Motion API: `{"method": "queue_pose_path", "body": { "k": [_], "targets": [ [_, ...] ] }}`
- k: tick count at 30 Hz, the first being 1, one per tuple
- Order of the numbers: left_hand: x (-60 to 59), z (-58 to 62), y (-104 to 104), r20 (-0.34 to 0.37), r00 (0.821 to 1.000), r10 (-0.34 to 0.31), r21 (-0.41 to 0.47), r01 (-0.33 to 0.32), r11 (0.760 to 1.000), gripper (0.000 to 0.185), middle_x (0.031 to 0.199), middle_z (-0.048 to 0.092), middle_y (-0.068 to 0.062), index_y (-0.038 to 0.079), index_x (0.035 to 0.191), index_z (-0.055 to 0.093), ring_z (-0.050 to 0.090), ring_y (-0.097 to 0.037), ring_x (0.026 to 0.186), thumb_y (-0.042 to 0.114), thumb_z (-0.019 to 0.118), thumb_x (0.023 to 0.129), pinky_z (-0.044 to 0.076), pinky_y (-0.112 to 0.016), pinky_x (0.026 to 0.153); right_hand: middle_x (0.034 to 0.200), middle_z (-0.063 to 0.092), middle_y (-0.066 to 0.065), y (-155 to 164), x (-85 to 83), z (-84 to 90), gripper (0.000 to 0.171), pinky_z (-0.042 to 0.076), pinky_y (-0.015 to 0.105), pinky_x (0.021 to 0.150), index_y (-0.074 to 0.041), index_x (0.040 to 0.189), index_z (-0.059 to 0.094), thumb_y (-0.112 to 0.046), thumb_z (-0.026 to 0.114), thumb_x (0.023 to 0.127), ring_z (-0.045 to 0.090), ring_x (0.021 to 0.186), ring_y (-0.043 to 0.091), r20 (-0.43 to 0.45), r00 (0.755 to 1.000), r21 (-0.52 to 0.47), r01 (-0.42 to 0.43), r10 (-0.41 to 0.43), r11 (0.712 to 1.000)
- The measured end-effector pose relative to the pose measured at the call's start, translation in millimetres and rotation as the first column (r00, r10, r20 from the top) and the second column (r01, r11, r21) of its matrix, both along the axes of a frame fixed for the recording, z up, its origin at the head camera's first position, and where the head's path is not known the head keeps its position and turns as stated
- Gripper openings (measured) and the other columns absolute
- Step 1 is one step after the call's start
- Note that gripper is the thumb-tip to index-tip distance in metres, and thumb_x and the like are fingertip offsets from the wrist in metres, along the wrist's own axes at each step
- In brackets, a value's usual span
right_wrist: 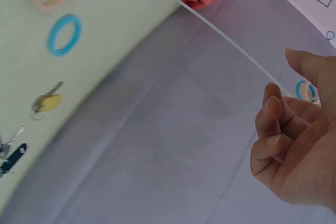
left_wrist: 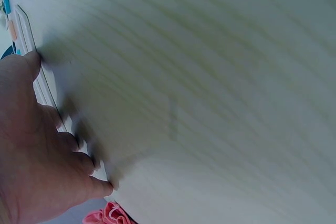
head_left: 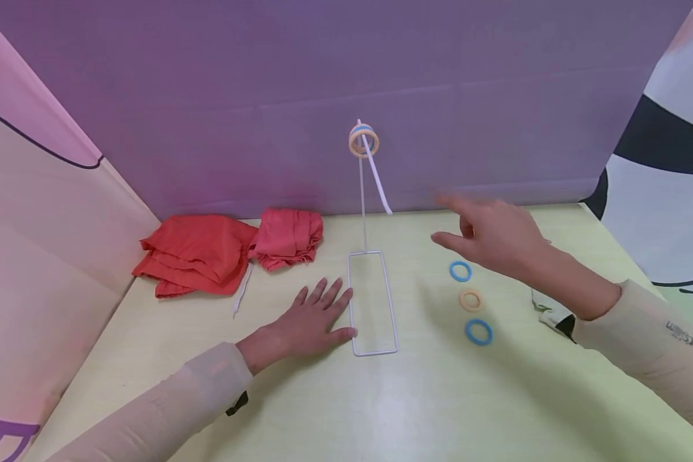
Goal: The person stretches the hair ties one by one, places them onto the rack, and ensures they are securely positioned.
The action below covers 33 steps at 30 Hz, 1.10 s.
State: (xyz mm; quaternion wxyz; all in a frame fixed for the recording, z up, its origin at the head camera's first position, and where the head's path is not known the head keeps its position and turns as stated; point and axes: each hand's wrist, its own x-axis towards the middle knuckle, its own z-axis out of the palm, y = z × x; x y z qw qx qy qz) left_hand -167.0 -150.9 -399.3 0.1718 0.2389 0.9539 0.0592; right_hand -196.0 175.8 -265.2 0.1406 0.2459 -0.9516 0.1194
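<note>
A white wire stand (head_left: 375,353) stands on the table, its thin upright rising from a rectangular base to a slanted arm. Several peach and blue rings (head_left: 351,146) hang on that arm. My left hand (head_left: 308,327) lies palm down with fingers spread, thumb and fingertips touching the base's left side. To the right of the stand, my right hand (head_left: 499,237) is held above the table with nothing in it. Its index finger and thumb extend; the other fingers curl loosely. Below it lie a blue ring (head_left: 461,280), a peach ring (head_left: 462,300) and a nearer blue ring (head_left: 479,342).
Red cloth (head_left: 196,253) and a folded pinkish-red cloth (head_left: 289,237) lie at the back left, beside a white cord (head_left: 242,292). The right wrist view shows a yellow-headed key (right_wrist: 50,102) and a dark-headed key (right_wrist: 14,158). A purple backdrop (head_left: 208,147) closes off the table's far edge.
</note>
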Motion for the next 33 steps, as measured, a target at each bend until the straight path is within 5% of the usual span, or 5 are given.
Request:
{"method": "queue_pose_path", "body": {
  "k": [5,11,19,33],
  "targets": [
    [-1.9,1.0,-0.1,-0.016,1.0,-0.014,-0.009,0.014,1.0,0.084,0.171,-0.001,-0.005,0.022,0.163,0.008,-0.005,-0.035,0.157,0.066,0.041,0.099,0.004,-0.062,0.124,0.065,0.056,-0.01,19.4,7.3,-21.1,0.056,0.034,0.028,0.046,-0.021,0.142,0.056,-0.045,0.068,0.093,0.045,0.052,0.01,0.206,0.979,0.07,-0.015,0.0,0.997],
    [-3.2,0.0,-0.9,-0.021,1.0,-0.018,-0.015,0.017,1.0,0.084,0.171,0.0,-0.005,0.023,0.163,0.008,-0.004,-0.035,0.157,0.066,0.04,0.099,0.005,-0.062,0.124,0.058,0.047,-0.013,40.9,26.5,-59.1,0.054,0.029,0.025,0.046,-0.02,0.138,0.061,-0.043,0.071,0.09,0.038,0.048,0.007,0.33,0.944,0.08,-0.04,0.011,0.996],
    [-1.7,0.3,-1.4,-0.019,1.0,-0.016,-0.001,0.016,1.0,0.083,0.171,-0.001,-0.005,0.022,0.163,0.009,-0.005,-0.036,0.157,0.066,0.04,0.099,0.004,-0.063,0.124,0.059,0.047,-0.016,65.2,52.1,-87.2,0.055,0.03,0.023,0.047,-0.022,0.134,0.066,-0.053,0.07,0.088,0.037,0.048,0.003,0.396,0.918,0.09,-0.01,-0.027,0.996],
    [-2.9,-1.9,-1.7,-0.018,0.999,-0.028,0.006,0.028,1.0,0.083,0.171,0.0,-0.007,0.021,0.163,0.009,-0.004,-0.037,0.157,0.065,0.04,0.099,0.004,-0.064,0.123,0.057,0.048,-0.018,70.7,57.8,-117.2,0.055,0.034,0.025,0.047,-0.023,0.127,0.07,-0.053,0.076,0.081,0.04,0.052,0.0,0.387,0.92,0.133,0.011,-0.062,0.991]
  ]
}}
